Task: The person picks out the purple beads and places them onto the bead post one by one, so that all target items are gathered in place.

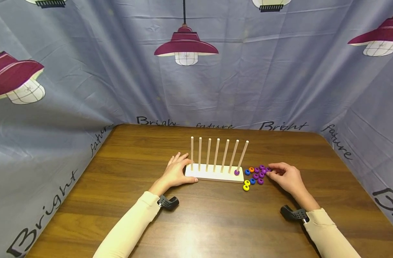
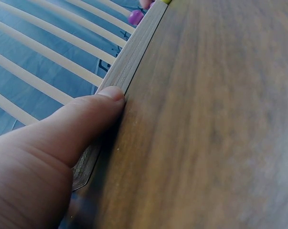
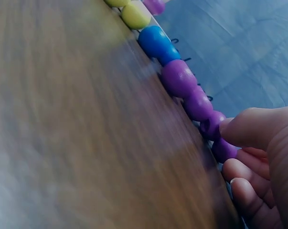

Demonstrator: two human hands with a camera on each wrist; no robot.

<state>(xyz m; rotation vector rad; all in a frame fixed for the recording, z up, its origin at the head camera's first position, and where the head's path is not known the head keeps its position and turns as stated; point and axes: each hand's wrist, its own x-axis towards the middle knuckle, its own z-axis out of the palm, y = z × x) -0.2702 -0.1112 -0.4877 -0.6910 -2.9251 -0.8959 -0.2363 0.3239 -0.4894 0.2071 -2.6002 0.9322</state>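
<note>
A pale wooden peg stand (image 1: 212, 175) with several upright rods stands on the table. One purple bead (image 1: 236, 172) sits at the foot of its rightmost rod. My left hand (image 1: 175, 172) grips the stand's left end, with the thumb (image 2: 93, 107) against the front edge. To the right of the stand, my right hand (image 1: 287, 176) pinches a purple bead (image 3: 213, 125) between thumb and fingers at the edge of the loose beads. The fingers partly hide the beads there.
Beside the stand's right end lie several loose purple beads (image 1: 260, 181), two blue beads (image 1: 247, 172), an orange bead (image 1: 251, 170) and two yellow beads (image 1: 246, 187). The brown wooden table (image 1: 190, 222) meets a grey-blue printed curtain (image 1: 216, 89) at the back and sides.
</note>
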